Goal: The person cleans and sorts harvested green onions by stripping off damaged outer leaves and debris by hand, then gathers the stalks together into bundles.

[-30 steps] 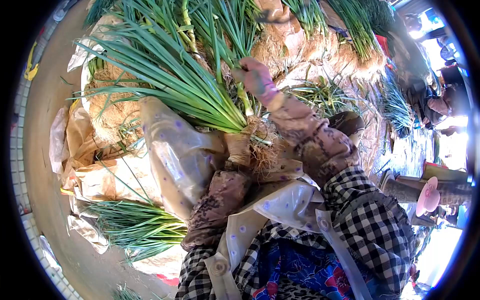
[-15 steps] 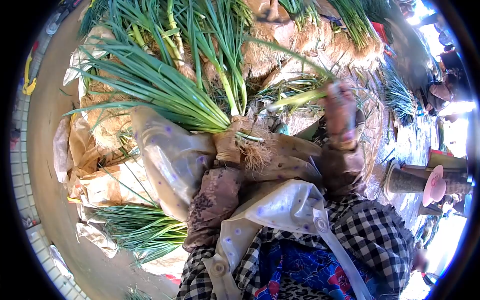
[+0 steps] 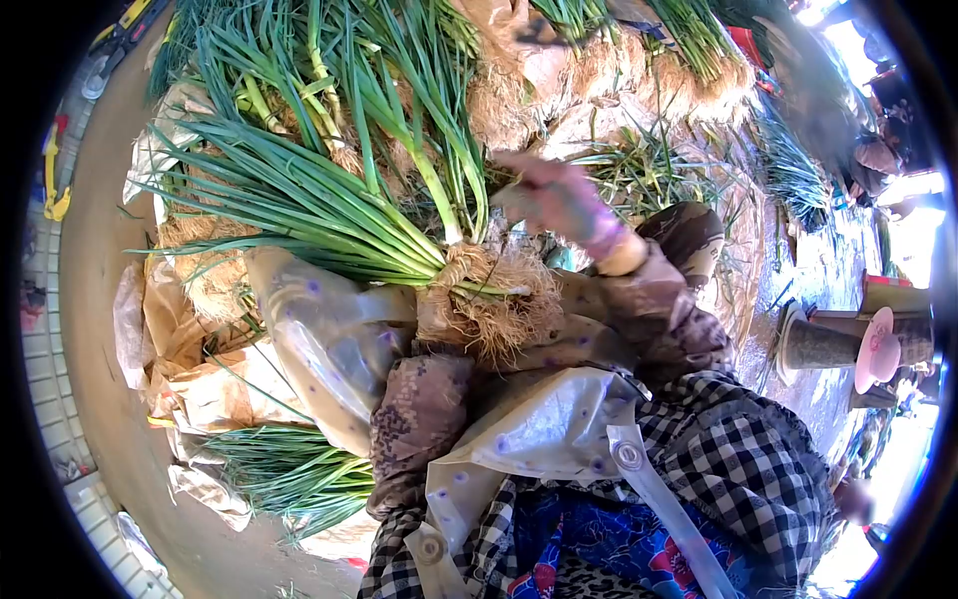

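Note:
My left hand (image 3: 439, 311) is closed around the root end of a bunch of green onions (image 3: 369, 228) above my lap. The long leaves fan out to the upper left, and tangled pale roots (image 3: 514, 309) hang over the fingers and partly hide them. My right hand (image 3: 564, 205), blurred, stretches leftward with its fingers apart and nothing visible in it. It is nearest to loose green onions (image 3: 439, 185) standing with their white ends down, just beyond the bunch. A clear spotted plastic apron (image 3: 319, 319) covers my lap.
Bundled green onions with matted roots (image 3: 699, 85) lie at the back. Leaf scraps (image 3: 649, 165) are strewn on the right. Another green onion pile (image 3: 289, 474) lies at lower left. A grey bucket-like object (image 3: 818, 347) and a pink hat (image 3: 878, 349) are at far right.
My right hand has let go of the single green onion stalk it held at the right and moved left toward the loose onions. My left hand still holds the bunch, slightly lower.

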Available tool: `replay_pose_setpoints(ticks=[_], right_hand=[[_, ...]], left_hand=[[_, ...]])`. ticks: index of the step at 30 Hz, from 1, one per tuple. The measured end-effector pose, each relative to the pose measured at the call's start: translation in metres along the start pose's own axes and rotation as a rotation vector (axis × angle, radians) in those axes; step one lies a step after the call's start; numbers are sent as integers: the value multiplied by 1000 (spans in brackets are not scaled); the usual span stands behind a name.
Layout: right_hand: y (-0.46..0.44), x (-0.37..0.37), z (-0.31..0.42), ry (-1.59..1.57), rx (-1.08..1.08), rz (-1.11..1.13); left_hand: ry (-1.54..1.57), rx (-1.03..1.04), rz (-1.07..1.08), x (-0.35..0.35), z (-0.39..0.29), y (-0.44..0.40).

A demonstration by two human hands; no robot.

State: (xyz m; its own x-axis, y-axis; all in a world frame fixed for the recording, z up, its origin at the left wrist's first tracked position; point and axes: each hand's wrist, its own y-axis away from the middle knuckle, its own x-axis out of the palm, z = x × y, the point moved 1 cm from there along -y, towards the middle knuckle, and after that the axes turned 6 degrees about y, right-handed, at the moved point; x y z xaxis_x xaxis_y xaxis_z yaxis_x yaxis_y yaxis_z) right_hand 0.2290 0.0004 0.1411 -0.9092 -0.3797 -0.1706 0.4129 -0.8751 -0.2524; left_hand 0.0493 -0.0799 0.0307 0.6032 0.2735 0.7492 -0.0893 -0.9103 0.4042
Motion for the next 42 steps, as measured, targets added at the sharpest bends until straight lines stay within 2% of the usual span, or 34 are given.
replay_pose_setpoints(ticks=[1,2,4,6,8,9,10,12,14,16,18,20,22,24,26,27,30,32,34,36,37,38,39,40,41,42], right_hand=[[-11,18,-26,-219,-325,125],[-16,36,-49,-178,-413,102],[-20,56,-88,260,-413,-83],[-13,59,-83,188,-148,92],[3,58,-63,297,-158,164],[7,56,-23,440,-299,145],[10,48,7,583,-441,128],[14,9,30,349,22,-115],[17,-36,39,102,472,-363],[24,-74,-17,165,310,-461],[16,-65,-39,401,47,-532],[18,-43,-33,546,85,-254],[9,-2,-7,156,429,-118],[7,23,-10,360,165,-95],[2,42,-40,-141,-183,-154],[0,49,-48,-274,-265,-95],[1,66,-37,-346,-115,48],[0,69,-11,412,-40,142],[9,78,-14,162,-158,149],[14,66,27,145,-128,142],[14,47,32,199,-53,53],[11,26,47,68,198,-51],[10,-1,33,336,291,-149],[19,-29,-6,650,-188,-398],[25,-35,5,1202,-96,-539],[27,-38,4,1023,-14,-459]], left_hand=[[-59,18,-17,-2,-1,1],[-20,-33,-36,-2,-4,3],[64,-136,-72,0,-8,8],[146,-68,-62,-4,-7,10],[232,-5,-52,-12,0,7],[165,-77,3,-48,16,-13],[83,-74,4,-45,13,-11],[-84,-65,7,-33,3,-4],[-99,-120,100,-47,5,-14],[-84,-153,163,-29,-6,-9],[-121,-164,121,-37,-1,-12],[-160,-174,69,-49,3,-11],[-55,-183,251,-40,-7,-3],[21,-174,242,-33,-11,2],[98,-157,197,-27,-9,3],[129,-152,186,-25,-8,3],[228,-143,173,-16,-3,1],[327,-136,170,-7,-2,2],[384,-118,157,-5,-2,3],[331,-69,74,-35,19,-8],[166,-8,49,-19,2,6],[130,-14,49,-16,-1,7],[90,-19,51,-13,-3,5],[50,-20,54,-11,-5,3],[-14,48,60,-10,-5,2],[8,26,44,-11,-6,2]])
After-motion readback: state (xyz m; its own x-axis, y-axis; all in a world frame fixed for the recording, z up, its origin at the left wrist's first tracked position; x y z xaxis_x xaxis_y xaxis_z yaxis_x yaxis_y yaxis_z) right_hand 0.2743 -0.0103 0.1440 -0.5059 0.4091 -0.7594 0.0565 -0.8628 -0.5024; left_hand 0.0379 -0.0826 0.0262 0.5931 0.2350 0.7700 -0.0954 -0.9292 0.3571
